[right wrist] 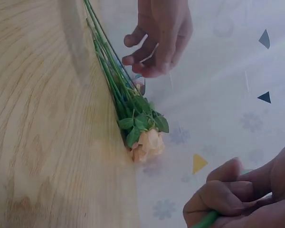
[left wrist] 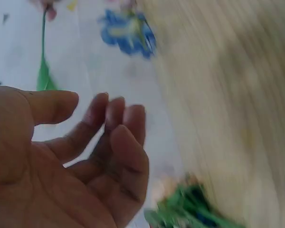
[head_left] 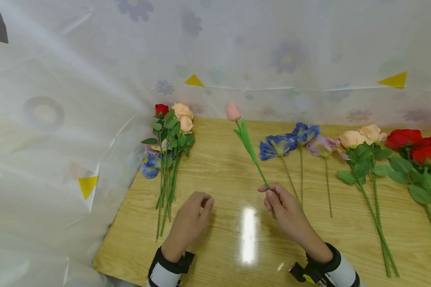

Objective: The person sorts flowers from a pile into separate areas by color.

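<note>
Your R hand pinches the pink tulip by its stem, bloom tilted up & to the L, above the bench. Your L hand is loosely curled, thumb & fingers apart, nr the mixed bunch. 2 blue flowers lie R of the tulip.

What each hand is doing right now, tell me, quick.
Left hand: open, fingers loosely curled, holding nothing.
Right hand: closed, holding the pink tulip by its stem.
</note>
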### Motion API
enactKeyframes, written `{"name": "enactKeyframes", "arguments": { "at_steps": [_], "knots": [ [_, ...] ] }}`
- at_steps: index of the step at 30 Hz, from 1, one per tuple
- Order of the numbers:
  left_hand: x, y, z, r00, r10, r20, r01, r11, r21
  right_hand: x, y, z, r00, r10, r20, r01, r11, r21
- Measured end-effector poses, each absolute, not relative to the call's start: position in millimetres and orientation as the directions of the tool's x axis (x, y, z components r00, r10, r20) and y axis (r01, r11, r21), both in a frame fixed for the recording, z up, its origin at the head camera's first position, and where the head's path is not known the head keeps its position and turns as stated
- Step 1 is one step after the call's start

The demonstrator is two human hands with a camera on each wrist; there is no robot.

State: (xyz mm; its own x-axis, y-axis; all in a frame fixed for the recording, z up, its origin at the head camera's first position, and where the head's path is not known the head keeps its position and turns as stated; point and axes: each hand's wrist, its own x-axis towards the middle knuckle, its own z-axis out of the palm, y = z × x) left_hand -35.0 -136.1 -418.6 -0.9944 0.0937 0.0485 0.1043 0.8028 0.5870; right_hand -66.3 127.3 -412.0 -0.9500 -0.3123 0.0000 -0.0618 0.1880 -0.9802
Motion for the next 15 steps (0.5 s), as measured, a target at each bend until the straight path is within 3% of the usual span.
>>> {"name": "enactKeyframes", "arguments": {
  "at_steps": [4,8,15],
  "knots": [
    [-33,-168,-421,-0.986,-0.164,0.035,-0.121,0.840,0.529,-70,133,-417,-0.932,-0.344,-0.115,0.044,0.207,-0.977],
    [-31,-190,-420,-0.925,-0.378,-0.034,-0.356,0.833,0.424,-72,138,-422,-0.913,-0.368,-0.174,0.085,0.245,-0.966],
    [-34,-209,-428,-0.879,-0.465,-0.104,-0.469,0.808,0.357,-75,140,-435,-0.909,-0.359,-0.213,0.075,0.362,-0.929]
  ]
}}
